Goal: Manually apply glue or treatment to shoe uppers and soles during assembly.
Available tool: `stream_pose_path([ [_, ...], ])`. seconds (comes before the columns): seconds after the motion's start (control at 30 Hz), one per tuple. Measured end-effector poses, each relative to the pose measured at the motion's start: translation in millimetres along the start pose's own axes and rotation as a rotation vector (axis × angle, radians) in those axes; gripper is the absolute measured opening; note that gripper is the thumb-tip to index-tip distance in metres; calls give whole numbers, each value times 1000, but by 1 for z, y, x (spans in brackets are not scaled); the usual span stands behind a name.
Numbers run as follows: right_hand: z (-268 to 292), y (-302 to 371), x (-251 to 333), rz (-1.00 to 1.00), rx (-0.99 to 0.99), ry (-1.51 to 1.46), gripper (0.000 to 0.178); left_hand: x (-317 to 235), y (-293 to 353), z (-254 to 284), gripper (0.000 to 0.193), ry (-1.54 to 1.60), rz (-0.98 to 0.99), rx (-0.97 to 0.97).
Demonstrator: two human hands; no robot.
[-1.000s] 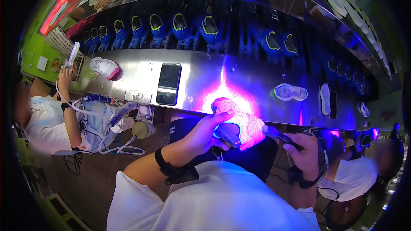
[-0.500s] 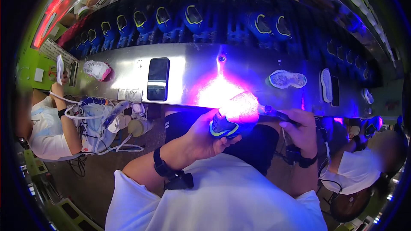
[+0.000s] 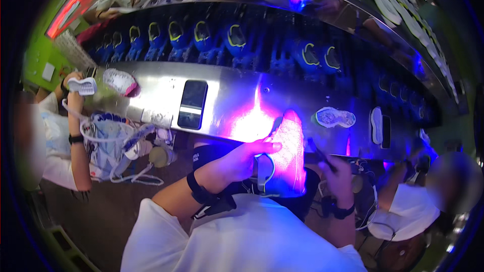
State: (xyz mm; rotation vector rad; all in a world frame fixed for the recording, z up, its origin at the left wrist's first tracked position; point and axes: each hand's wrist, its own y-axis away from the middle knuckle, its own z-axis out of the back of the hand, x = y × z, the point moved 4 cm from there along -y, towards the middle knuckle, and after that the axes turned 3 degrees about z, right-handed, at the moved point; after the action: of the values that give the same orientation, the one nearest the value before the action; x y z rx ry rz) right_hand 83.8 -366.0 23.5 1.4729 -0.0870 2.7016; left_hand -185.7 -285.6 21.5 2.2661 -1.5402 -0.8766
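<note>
My left hand (image 3: 238, 162) is closed on a shoe upper (image 3: 289, 157), thumb on its near side. Strong pink-violet light washes out most of the upper's surface; its collar has a pale green edge. Just right of it, my right hand (image 3: 338, 177) grips a slim dark-handled brush (image 3: 319, 154). The brush's tip is blurred and appears a little apart from the upper. On the metal bench (image 3: 227, 88) beyond lies a whitish shoe sole (image 3: 335, 117) with a greenish rim.
Dark blue shoes with yellow-green collars (image 3: 236, 36) stand in a row behind the bench. A phone (image 3: 193, 105) and a pink-tipped white sole (image 3: 120, 81) lie left; another white sole (image 3: 376, 125) lies right beside a dark phone (image 3: 386, 132). People (image 3: 60, 146) sit on both sides.
My left hand has turned the upper lengthwise and brought it nearer to me. The brush, which met the upper before, has moved away with my right hand, nearer to me. The view has shifted.
</note>
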Motion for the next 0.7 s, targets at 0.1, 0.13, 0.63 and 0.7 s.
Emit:
stream_pose_path([
  [0.1,12,-26,46,-41,-48,123,35,-20,6,-6,87,-233,-121,104],
  [0.13,16,-31,55,21,-111,78,33,-25,5,-7,88,-376,-272,120],
  [0.63,14,-18,40,157,2,-97,31,-49,-5,-23,99,-796,-483,-17],
  [0.7,15,-8,18,51,64,-127,35,-60,-20,-18,96,-809,-470,-46],
])
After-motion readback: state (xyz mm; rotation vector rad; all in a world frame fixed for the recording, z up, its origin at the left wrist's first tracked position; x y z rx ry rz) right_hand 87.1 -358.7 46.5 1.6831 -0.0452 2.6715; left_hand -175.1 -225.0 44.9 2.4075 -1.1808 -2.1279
